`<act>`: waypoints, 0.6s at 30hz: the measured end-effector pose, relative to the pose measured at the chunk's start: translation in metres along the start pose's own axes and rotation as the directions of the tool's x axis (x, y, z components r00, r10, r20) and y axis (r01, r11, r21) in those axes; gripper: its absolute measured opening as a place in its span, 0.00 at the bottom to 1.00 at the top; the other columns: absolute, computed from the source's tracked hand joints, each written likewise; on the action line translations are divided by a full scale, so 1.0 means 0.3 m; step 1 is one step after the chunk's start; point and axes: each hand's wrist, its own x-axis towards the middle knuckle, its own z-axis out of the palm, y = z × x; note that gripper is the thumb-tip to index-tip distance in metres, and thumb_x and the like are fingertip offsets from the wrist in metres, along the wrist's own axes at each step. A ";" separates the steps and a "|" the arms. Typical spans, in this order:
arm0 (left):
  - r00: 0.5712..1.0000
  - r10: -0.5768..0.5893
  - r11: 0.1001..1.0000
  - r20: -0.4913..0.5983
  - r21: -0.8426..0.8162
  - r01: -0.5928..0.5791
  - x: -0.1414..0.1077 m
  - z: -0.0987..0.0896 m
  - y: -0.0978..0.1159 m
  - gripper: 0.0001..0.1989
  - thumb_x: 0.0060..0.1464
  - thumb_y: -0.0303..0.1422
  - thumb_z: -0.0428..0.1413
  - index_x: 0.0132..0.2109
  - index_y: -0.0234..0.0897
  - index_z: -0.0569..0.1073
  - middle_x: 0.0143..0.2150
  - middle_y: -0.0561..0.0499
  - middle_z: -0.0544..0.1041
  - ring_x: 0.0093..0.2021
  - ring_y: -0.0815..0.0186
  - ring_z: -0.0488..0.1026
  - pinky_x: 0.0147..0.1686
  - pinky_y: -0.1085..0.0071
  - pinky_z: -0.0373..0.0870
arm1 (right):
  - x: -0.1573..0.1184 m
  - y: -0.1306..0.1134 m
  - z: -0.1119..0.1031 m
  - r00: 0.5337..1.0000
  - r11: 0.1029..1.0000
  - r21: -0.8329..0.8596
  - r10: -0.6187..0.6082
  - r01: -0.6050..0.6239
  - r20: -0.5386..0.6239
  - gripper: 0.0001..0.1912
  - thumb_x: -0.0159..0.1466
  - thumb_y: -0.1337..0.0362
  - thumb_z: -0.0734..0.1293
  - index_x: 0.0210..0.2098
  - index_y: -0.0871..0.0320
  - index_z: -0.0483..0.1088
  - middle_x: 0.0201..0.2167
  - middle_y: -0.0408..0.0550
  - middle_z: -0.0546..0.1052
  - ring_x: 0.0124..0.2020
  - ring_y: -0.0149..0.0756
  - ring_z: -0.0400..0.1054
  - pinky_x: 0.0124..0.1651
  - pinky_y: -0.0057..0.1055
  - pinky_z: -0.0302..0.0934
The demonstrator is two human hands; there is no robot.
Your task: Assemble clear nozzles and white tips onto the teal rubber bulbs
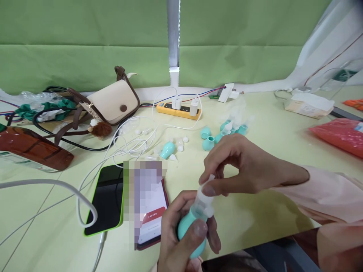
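Observation:
My left hand [184, 234] is wrapped round a teal squeeze bulb [185, 226] near the table's front edge. A clear plastic piece [200, 204] with a small side knob stands in the bulb's neck, tilted slightly right. My right hand [235, 166] pinches the white, pointed tip [208, 185] on top of that piece between thumb and fingers. Beyond my hands, several teal bulbs [209, 143] lie grouped together, some with clear nozzles. Another teal bulb [168, 150] rests on its side among small white and clear plastic parts [180, 145].
A phone in a green case [107, 200] and a lit phone [153, 211] lie left of my hands, among white cables [133, 147]. Farther back are a cream handbag [116, 100], an amber bottle [34, 147] and a yellow power strip [181, 110]. A red bag [340, 136] lies right.

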 end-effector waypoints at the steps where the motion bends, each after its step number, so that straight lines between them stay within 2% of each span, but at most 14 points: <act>1: 1.000 -0.010 1.000 0.015 -0.027 0.010 0.003 0.002 0.005 0.15 0.44 0.41 0.60 0.36 0.35 0.73 0.20 0.54 0.69 0.17 0.75 0.64 0.17 0.78 0.58 | 0.002 -0.003 0.003 0.999 0.999 0.027 0.030 -0.030 -0.016 0.06 0.52 0.67 0.70 0.23 0.65 0.74 0.16 0.46 0.74 0.15 0.26 0.64 0.18 0.22 0.62; 6: 0.998 -0.066 0.992 -0.004 -0.110 0.065 0.010 0.007 0.003 0.14 0.43 0.41 0.61 0.32 0.34 0.74 0.15 0.56 0.64 0.14 0.78 0.58 0.14 0.81 0.49 | 0.004 -0.004 0.025 0.981 0.966 0.191 0.186 -0.172 -0.057 0.12 0.48 0.64 0.74 0.18 0.66 0.70 0.14 0.45 0.71 0.13 0.24 0.61 0.12 0.18 0.54; 9: 0.999 -0.034 0.990 -0.025 -0.137 0.031 0.007 0.013 -0.010 0.13 0.44 0.40 0.61 0.32 0.33 0.75 0.14 0.56 0.63 0.14 0.78 0.56 0.14 0.81 0.47 | -0.001 0.009 0.037 0.971 0.932 0.293 0.235 -0.212 -0.043 0.12 0.47 0.64 0.74 0.18 0.66 0.70 0.14 0.45 0.71 0.13 0.24 0.62 0.13 0.18 0.55; 12: 0.997 -0.009 0.995 -0.082 -0.096 0.001 0.003 0.009 -0.023 0.13 0.43 0.40 0.61 0.32 0.34 0.75 0.15 0.56 0.64 0.14 0.78 0.57 0.14 0.80 0.48 | -0.014 0.033 0.049 0.965 0.905 0.354 0.260 -0.237 -0.020 0.11 0.47 0.65 0.74 0.19 0.66 0.71 0.15 0.45 0.72 0.13 0.24 0.62 0.13 0.18 0.56; 14: 0.988 0.070 0.997 -0.139 0.036 -0.066 -0.001 -0.003 -0.033 0.12 0.43 0.40 0.61 0.32 0.36 0.75 0.16 0.55 0.65 0.16 0.76 0.58 0.15 0.79 0.52 | -0.032 0.049 0.062 0.970 0.910 0.355 0.239 -0.212 -0.032 0.10 0.47 0.66 0.74 0.19 0.66 0.71 0.14 0.44 0.71 0.13 0.23 0.61 0.13 0.18 0.55; 15: 0.976 0.145 0.980 -0.162 0.157 -0.120 -0.003 -0.011 -0.039 0.12 0.43 0.40 0.61 0.32 0.37 0.75 0.18 0.54 0.67 0.18 0.73 0.61 0.17 0.78 0.57 | -0.043 0.055 0.070 0.977 0.924 0.340 0.203 -0.173 -0.056 0.09 0.48 0.67 0.73 0.19 0.66 0.70 0.13 0.43 0.70 0.13 0.23 0.60 0.13 0.18 0.55; 16: 0.957 0.237 0.936 -0.166 0.304 -0.179 -0.005 -0.019 -0.046 0.12 0.42 0.40 0.61 0.33 0.38 0.75 0.21 0.53 0.70 0.21 0.70 0.64 0.20 0.76 0.61 | -0.055 0.060 0.079 0.984 0.945 0.306 0.149 -0.112 -0.098 0.08 0.49 0.69 0.72 0.18 0.65 0.70 0.13 0.42 0.69 0.13 0.22 0.59 0.14 0.18 0.55; 18: 0.893 0.434 0.749 -0.119 0.598 -0.284 -0.010 -0.034 -0.064 0.16 0.39 0.42 0.62 0.38 0.41 0.75 0.28 0.51 0.74 0.28 0.63 0.70 0.28 0.69 0.68 | -0.080 0.065 0.098 0.976 0.984 0.171 -0.008 0.047 -0.218 0.08 0.51 0.72 0.70 0.18 0.64 0.68 0.12 0.41 0.67 0.13 0.22 0.57 0.16 0.19 0.54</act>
